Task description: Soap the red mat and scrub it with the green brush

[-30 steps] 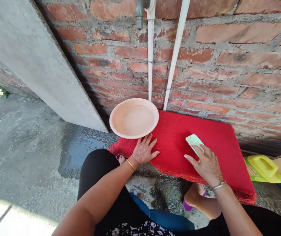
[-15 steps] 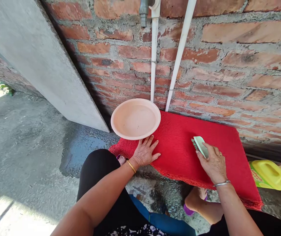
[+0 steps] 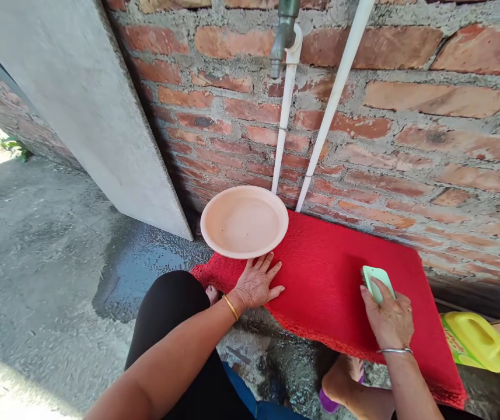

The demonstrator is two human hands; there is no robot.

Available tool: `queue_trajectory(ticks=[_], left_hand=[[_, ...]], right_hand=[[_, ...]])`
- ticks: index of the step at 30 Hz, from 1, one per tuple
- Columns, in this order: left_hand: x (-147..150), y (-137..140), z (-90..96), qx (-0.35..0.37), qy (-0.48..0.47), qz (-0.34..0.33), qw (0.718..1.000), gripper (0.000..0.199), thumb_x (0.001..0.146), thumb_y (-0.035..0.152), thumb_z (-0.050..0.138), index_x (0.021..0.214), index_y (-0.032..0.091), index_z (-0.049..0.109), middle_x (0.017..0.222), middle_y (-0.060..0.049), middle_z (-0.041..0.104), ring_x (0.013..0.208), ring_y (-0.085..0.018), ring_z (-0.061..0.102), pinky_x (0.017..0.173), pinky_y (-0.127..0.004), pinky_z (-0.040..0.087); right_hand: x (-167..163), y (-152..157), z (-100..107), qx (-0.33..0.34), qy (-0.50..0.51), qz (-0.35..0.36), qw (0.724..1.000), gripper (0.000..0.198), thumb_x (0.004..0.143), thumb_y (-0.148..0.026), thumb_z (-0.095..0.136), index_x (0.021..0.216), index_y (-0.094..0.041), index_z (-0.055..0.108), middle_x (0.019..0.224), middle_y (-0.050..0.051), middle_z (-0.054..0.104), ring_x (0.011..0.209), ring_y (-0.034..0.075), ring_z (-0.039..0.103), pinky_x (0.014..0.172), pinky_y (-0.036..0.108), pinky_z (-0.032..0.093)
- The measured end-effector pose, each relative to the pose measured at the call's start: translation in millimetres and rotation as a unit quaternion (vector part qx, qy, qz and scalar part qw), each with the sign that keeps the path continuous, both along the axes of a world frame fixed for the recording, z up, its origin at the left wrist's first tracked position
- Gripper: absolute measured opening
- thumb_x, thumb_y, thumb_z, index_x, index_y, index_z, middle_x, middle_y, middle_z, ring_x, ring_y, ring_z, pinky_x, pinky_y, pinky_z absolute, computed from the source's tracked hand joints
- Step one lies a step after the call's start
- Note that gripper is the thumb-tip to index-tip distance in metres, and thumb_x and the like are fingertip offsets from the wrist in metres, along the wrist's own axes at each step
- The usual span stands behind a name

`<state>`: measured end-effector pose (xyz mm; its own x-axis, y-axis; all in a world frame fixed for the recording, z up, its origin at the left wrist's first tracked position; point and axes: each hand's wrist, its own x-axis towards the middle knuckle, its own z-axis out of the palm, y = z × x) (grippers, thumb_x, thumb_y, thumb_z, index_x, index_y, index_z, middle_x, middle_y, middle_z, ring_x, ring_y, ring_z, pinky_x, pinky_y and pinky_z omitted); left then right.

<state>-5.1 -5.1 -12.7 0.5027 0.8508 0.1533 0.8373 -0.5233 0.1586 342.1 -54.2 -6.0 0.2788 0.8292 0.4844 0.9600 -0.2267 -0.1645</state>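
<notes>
A pale green scrub brush (image 3: 379,279) is gripped in my right hand (image 3: 390,318), over the right part of a red mat (image 3: 320,274). The brush's bristle side faces the mat; whether it presses on it I cannot tell. My left hand (image 3: 256,283) lies flat on the mat's near edge with its fingers spread, holding nothing. Its fingertips reach close to the rim of a shallow pale pink basin (image 3: 244,224), which stands on the mat's left end and has a few dark specks inside. The mat's fringed edge hangs toward me.
A metal tap (image 3: 282,44) and white pipes (image 3: 335,96) run along the brick wall (image 3: 442,105) behind. A grey slab (image 3: 83,111) leans at the left above wet concrete (image 3: 144,274). A yellow jug (image 3: 479,341) stands at the far right.
My right hand has moved a little right and nearer to me with the brush, which has turned. My left hand stays flat on the mat. The view has tilted up slightly.
</notes>
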Motion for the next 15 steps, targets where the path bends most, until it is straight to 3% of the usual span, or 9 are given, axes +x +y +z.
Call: queue_trajectory(ticks=[6,8,11,15], left_hand=[[-1,1,-3.4,0.016,0.003,-0.002,1.0,0.069,0.094,0.067,0.045,0.148,0.025,0.053,0.159,-0.015,0.044,0.146,-0.034,0.039,0.12,-0.054,0.025],[-2,1,-4.6,0.014,0.002,-0.003,1.0,0.069,0.095,0.068,0.044,0.148,0.025,0.052,0.159,-0.015,0.043,0.146,-0.034,0.039,0.12,-0.054,0.025],[-1,2,-6.1,0.011,-0.003,-0.005,1.0,0.069,0.095,0.068,0.042,0.149,0.025,0.052,0.16,-0.016,0.043,0.147,-0.034,0.038,0.12,-0.054,0.024],[1,1,-5.3,0.01,-0.011,-0.002,1.0,0.069,0.095,0.068,0.042,0.149,0.025,0.052,0.16,-0.015,0.042,0.145,-0.034,0.04,0.12,-0.054,0.024]], right_hand=[[-85,-4,-4,-0.021,0.035,0.163,0.986,0.047,0.097,-0.055,0.045,0.122,-0.027,0.073,0.113,0.014,0.063,0.099,0.026,0.06,0.085,0.041,0.054],[-93,-4,-9,-0.035,0.037,0.173,0.984,0.047,0.096,-0.054,0.045,0.122,-0.028,0.073,0.113,0.013,0.063,0.098,0.025,0.06,0.087,0.04,0.054],[-61,-9,-12,-0.05,0.048,0.114,0.991,0.051,0.094,-0.058,0.045,0.122,-0.026,0.074,0.106,0.014,0.063,0.093,0.026,0.059,0.085,0.041,0.053],[2,-19,-7,-0.051,0.087,-0.054,0.993,0.062,0.089,-0.067,0.044,0.125,-0.024,0.072,0.1,0.015,0.061,0.095,0.033,0.059,0.081,0.047,0.053]])
